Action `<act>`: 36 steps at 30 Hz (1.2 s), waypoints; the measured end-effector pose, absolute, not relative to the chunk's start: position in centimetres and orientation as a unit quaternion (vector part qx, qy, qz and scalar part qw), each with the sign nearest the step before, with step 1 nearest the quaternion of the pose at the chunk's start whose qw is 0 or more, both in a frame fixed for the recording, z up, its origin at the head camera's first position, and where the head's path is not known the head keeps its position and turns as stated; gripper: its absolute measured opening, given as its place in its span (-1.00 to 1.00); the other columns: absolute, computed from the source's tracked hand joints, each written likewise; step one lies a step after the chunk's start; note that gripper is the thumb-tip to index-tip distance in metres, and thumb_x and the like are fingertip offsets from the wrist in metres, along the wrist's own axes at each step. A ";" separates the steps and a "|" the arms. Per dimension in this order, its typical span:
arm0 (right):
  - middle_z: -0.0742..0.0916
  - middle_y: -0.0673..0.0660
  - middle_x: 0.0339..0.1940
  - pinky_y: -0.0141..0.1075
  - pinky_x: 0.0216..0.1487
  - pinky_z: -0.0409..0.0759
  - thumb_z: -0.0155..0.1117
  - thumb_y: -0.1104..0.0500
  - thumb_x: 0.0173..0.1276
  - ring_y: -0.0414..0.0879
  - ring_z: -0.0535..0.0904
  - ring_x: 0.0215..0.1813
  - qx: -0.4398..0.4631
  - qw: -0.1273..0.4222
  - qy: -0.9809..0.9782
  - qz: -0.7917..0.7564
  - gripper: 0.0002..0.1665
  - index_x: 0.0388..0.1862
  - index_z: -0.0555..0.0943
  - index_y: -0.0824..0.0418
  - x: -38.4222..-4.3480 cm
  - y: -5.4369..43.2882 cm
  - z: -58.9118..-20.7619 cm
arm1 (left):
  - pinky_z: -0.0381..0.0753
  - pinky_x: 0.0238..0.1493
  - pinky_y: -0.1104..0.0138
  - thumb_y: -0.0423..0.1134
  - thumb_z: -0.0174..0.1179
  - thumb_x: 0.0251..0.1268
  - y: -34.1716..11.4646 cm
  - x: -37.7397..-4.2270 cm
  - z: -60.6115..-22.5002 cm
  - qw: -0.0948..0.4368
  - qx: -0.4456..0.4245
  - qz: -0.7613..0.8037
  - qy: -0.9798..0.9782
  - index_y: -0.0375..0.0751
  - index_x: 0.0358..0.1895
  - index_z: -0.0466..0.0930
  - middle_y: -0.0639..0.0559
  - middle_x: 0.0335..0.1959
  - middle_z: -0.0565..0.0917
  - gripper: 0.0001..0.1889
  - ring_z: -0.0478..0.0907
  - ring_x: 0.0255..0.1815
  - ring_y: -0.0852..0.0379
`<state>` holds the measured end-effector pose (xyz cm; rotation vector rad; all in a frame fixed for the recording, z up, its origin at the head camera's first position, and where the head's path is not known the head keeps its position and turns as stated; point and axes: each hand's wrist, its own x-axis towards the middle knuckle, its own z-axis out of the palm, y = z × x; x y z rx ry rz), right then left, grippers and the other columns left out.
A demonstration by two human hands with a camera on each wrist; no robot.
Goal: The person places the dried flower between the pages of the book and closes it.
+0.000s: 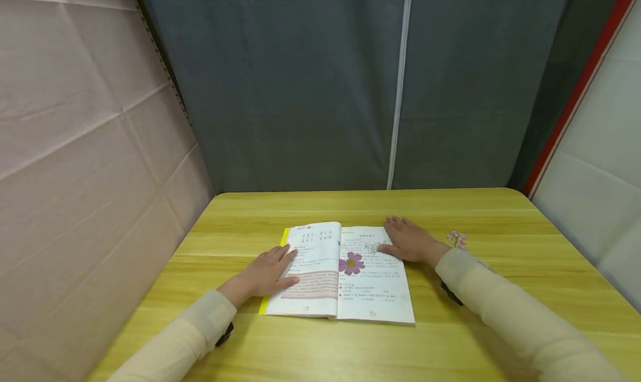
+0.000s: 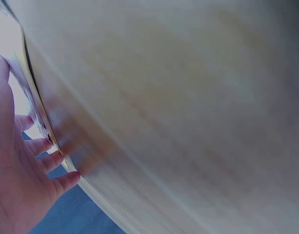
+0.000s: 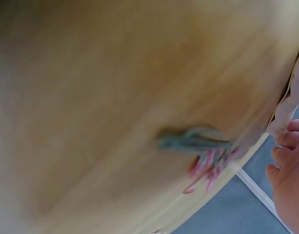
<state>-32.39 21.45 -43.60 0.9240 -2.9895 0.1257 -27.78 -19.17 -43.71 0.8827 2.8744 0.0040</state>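
An open book (image 1: 312, 259) with printed pages lies on the table. My left hand (image 1: 265, 272) rests on the outer edge of its left page, fingers spread and mostly straight; in the left wrist view the fingers (image 2: 51, 158) touch the page edge. At the upper right corner of the right page, my right hand (image 1: 410, 240) rests with its thumb on the paper. A pink-purple flower (image 1: 352, 263) with a yellow centre shows on the right page near the fold; I cannot tell whether it is real or printed.
Right of the book, a sprig of small pink blossoms (image 1: 457, 239) lies on the wooden table (image 1: 300, 348), partly hidden by the right sleeve; its stem (image 3: 193, 142) shows in the right wrist view. A grey curtain (image 1: 300, 92) hangs behind, with pale cloth walls (image 1: 75, 148) at the sides.
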 end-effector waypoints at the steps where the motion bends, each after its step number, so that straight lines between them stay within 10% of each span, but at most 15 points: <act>1: 0.26 0.49 0.43 0.12 0.42 0.02 -0.11 -0.34 0.47 0.34 0.10 0.47 0.292 0.004 -0.956 0.038 0.02 0.44 0.17 0.53 -32.4 21.5 -43.7 | 0.10 0.38 -0.07 0.39 -0.17 0.37 -19.2 -27.8 -43.7 0.068 0.293 0.002 0.954 -0.14 0.55 0.02 -0.17 0.53 0.07 -0.12 0.03 0.49 -0.18; 14: 0.40 0.48 0.34 0.12 0.38 0.13 -0.01 -0.39 0.39 0.34 0.24 0.39 0.296 0.045 -0.954 0.016 0.03 0.37 0.29 0.50 -32.7 21.4 -43.8 | 0.08 0.39 -0.07 0.38 -0.18 0.38 -19.1 -27.8 -43.8 0.072 0.292 -0.002 0.954 -0.14 0.55 0.01 -0.17 0.54 0.06 -0.14 0.02 0.50 -0.20; 23: 0.63 0.33 0.10 0.06 0.15 0.46 0.42 -0.27 0.15 0.22 0.55 0.11 0.262 0.098 -0.949 0.149 -0.08 0.22 0.48 0.41 -32.1 20.6 -42.8 | 0.08 0.39 -0.06 0.39 -0.20 0.38 -19.2 -27.9 -44.0 0.071 0.292 -0.005 0.954 -0.13 0.56 -0.01 -0.17 0.54 0.05 -0.12 0.01 0.50 -0.18; 36: 0.53 0.39 0.16 0.06 0.13 0.45 0.05 -0.25 0.46 0.22 0.48 0.14 0.123 0.036 -0.879 0.459 -0.19 0.43 0.27 0.29 -30.8 19.6 -39.7 | 0.08 0.38 -0.08 0.38 -0.18 0.37 -19.2 -27.9 -43.9 0.068 0.294 0.001 0.953 -0.14 0.55 0.01 -0.19 0.53 0.06 -0.12 0.03 0.49 -0.20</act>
